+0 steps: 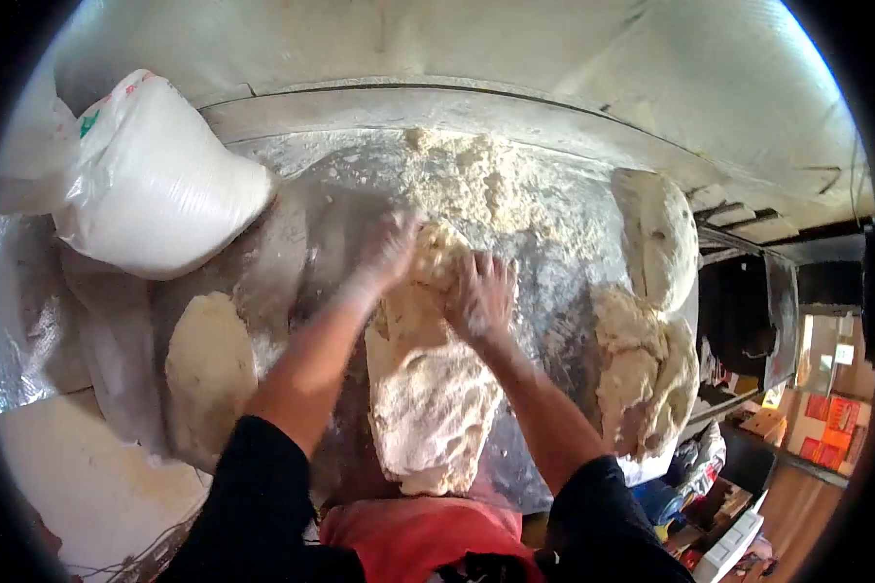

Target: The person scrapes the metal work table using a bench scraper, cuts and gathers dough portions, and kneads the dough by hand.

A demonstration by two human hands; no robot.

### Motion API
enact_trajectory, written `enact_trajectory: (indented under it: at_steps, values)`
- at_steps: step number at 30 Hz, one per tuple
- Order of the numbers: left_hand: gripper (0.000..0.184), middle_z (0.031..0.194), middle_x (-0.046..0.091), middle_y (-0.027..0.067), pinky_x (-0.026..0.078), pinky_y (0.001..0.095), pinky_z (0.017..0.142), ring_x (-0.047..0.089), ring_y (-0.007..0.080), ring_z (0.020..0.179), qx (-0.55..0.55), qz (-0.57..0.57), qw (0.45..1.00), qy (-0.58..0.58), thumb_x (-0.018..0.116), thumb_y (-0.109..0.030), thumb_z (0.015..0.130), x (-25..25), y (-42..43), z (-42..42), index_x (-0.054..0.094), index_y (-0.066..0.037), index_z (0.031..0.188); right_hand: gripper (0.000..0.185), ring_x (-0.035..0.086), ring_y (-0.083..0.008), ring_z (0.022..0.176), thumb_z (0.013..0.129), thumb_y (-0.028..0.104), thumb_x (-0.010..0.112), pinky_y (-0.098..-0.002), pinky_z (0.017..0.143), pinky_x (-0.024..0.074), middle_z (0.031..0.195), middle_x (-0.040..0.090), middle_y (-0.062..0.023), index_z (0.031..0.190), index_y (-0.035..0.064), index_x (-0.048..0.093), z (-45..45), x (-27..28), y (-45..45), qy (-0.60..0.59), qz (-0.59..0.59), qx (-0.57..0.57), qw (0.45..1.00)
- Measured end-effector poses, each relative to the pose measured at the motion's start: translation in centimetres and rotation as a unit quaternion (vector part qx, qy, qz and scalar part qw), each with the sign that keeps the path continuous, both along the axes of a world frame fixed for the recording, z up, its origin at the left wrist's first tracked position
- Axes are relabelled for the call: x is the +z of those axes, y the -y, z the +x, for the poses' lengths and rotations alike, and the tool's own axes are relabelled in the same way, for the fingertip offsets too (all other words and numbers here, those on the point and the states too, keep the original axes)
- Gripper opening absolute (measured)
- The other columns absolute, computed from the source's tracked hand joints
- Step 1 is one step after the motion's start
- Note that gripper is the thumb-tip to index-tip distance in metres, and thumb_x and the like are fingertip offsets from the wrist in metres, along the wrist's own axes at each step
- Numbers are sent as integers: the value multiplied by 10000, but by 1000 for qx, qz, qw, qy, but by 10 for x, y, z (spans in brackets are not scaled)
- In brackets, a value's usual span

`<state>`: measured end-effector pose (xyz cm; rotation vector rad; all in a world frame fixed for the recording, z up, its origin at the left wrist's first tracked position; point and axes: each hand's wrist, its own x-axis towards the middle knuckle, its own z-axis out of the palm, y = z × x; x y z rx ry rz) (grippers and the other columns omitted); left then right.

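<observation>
A long slab of pale dough [433, 413] lies on the floured metal worktop in front of me, its far end bunched up between my hands. My left hand [391, 251] is blurred, with its fingers curled against the far left edge of this dough. On the right side of the same end, my right hand [484, 296] presses down and grips, its fingers bent over the dough. Flour dusts both hands. The undersides of the fingers are hidden.
Loose flour [481, 185] is heaped behind the dough. A white plastic sack [160, 185] stands at the back left. More dough lies at left [210, 350], at far right [659, 238] and at near right [647, 369]. A metal wall [457, 49] borders the back.
</observation>
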<state>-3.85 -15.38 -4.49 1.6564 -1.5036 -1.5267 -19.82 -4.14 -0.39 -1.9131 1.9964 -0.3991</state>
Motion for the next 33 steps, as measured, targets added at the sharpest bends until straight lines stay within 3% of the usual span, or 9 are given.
enact_trajectory:
  at_steps: [6, 8, 11, 14, 20, 25, 28, 30, 33]
  values:
    - [464, 1019, 735, 188, 542, 459, 880, 698, 282, 899, -364, 12, 928, 75, 638, -389, 962, 16, -46, -14, 665, -37, 1263, 724, 486, -362, 1263, 729, 324, 796, -571, 1096, 354, 1367, 509, -156, 1364, 102, 527, 10, 15, -124, 12, -126, 114, 985]
    - [456, 1169, 674, 192, 490, 470, 955, 635, 358, 1015, -386, -92, 871, 292, 625, -311, 915, 80, -99, -21, 636, -39, 1280, 631, 519, -365, 1202, 765, 403, 813, -559, 1023, 399, 1318, 530, -144, 1276, 118, 576, -14, 15, -133, 136, -120, 142, 973]
    - [553, 1392, 528, 222, 368, 598, 1075, 465, 433, 1318, -276, -307, 877, 244, 635, -227, 800, 92, -171, 2, 600, -3, 1305, 653, 536, -369, 1228, 767, 377, 810, -565, 1015, 406, 1336, 558, -153, 1321, 133, 566, -18, 63, -108, 48, -80, 160, 983]
    - [515, 1313, 601, 160, 341, 613, 1054, 480, 382, 1322, -131, -316, 903, 260, 672, -316, 773, 60, -182, -11, 686, 1, 1179, 668, 513, -365, 1295, 805, 265, 696, -573, 1081, 349, 1388, 554, -148, 1437, 149, 514, -14, 19, -77, 39, -83, 201, 975]
    - [432, 1131, 669, 107, 403, 542, 900, 602, 340, 1061, -99, -377, 896, 212, 708, -338, 755, 16, -83, -33, 708, -80, 1102, 932, 596, -346, 1106, 660, 459, 800, -506, 945, 448, 1271, 611, -147, 1451, 68, 501, -38, -57, 8, 45, -139, 149, 978]
    - [354, 1046, 693, 144, 477, 509, 849, 644, 365, 974, -16, -481, 851, 210, 700, -341, 842, -4, -60, -49, 694, -61, 1059, 1080, 610, -425, 1096, 618, 408, 893, -515, 947, 498, 1282, 602, -198, 1514, 95, 378, -43, -46, 35, 46, 5, 145, 988]
    - [477, 1098, 712, 144, 520, 480, 928, 684, 331, 1020, -279, -60, 935, 211, 635, -524, 905, 65, -34, -32, 708, -112, 1133, 1001, 460, -400, 1329, 625, 387, 881, -539, 1106, 377, 1407, 513, -208, 1461, 63, 434, -13, -1, -30, -2, 16, 74, 997]
    - [582, 1084, 720, 158, 529, 483, 928, 694, 318, 1027, -272, -128, 925, 232, 546, -630, 928, 90, -39, -18, 705, -115, 1145, 881, 455, -389, 1328, 702, 393, 824, -572, 1126, 333, 1367, 522, -201, 1434, 58, 468, -5, 6, -108, -53, -191, 108, 974]
    - [502, 1127, 712, 139, 486, 497, 969, 665, 302, 1096, -364, -132, 863, 324, 544, -570, 946, 98, -91, -9, 704, -125, 1116, 756, 453, -395, 1325, 787, 390, 758, -582, 1118, 336, 1380, 510, -195, 1429, 99, 486, -3, 27, -178, -14, -135, 132, 982]
